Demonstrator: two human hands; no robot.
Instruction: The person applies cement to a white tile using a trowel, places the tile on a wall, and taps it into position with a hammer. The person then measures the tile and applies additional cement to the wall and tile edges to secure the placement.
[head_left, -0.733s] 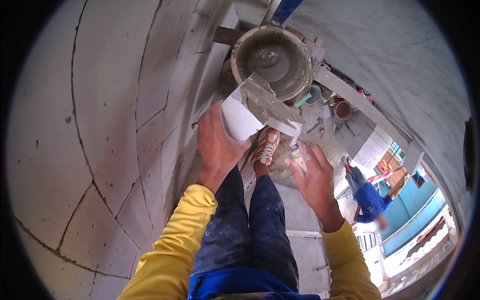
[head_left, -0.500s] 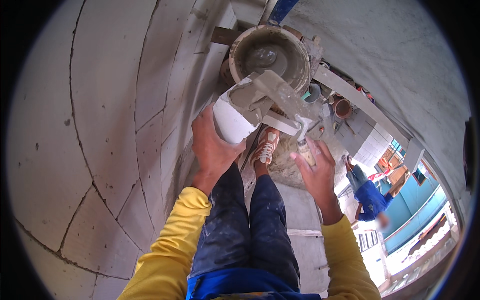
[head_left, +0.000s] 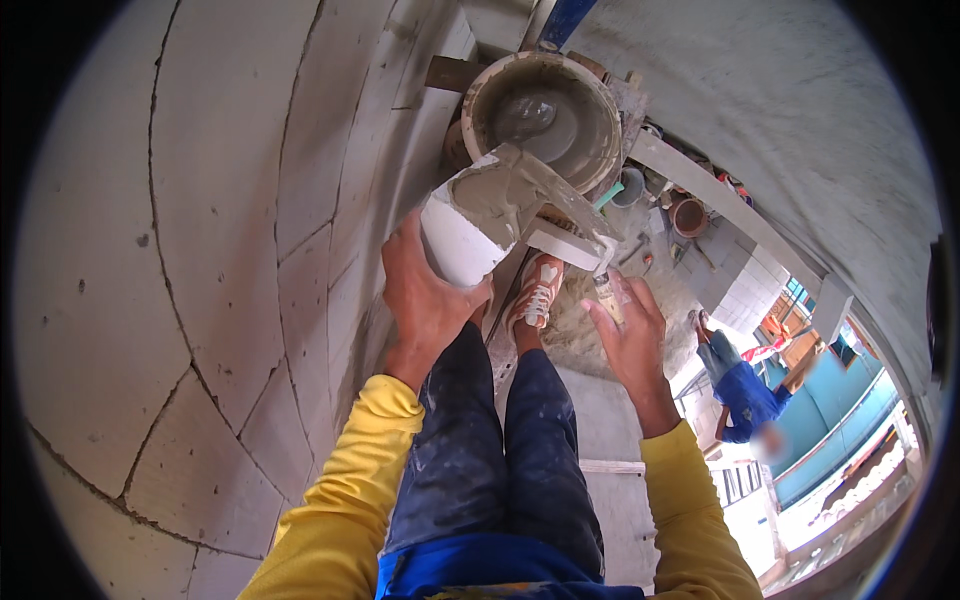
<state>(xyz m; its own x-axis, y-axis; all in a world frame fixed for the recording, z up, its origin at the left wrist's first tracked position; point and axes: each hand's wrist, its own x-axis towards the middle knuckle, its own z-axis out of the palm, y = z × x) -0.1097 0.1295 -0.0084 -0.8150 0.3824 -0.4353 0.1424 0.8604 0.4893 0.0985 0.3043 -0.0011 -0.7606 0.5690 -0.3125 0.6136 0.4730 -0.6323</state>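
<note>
In the middle of the head view, my left hand (head_left: 425, 295) grips a white block (head_left: 454, 241) from the left, its upper face smeared with grey mortar (head_left: 478, 190). A trowel's blade (head_left: 556, 202) lies against that mortar and reaches past the block's right side. My right hand (head_left: 630, 325) holds the trowel by its handle (head_left: 608, 294). Just above both stands a large round bucket (head_left: 478, 118) of wet grey mix, partly hidden by block and blade. A pale strip (head_left: 560, 243) shows below the blade; I cannot tell what it is.
A block wall (head_left: 220, 300) fills the left. Below are my shoe (head_left: 537, 292) and mortar-dusted floor (head_left: 590, 340). A small bucket (head_left: 625, 188), reddish pot (head_left: 688, 215) and tools lie beyond, beside a long beam (head_left: 705, 190). At the right, another person (head_left: 745, 395) stands by turquoise walling (head_left: 820, 440).
The block in my left hand has moved a little leftward, its mortared face showing more. My right hand and the trowel's handle have shifted slightly up and right.
</note>
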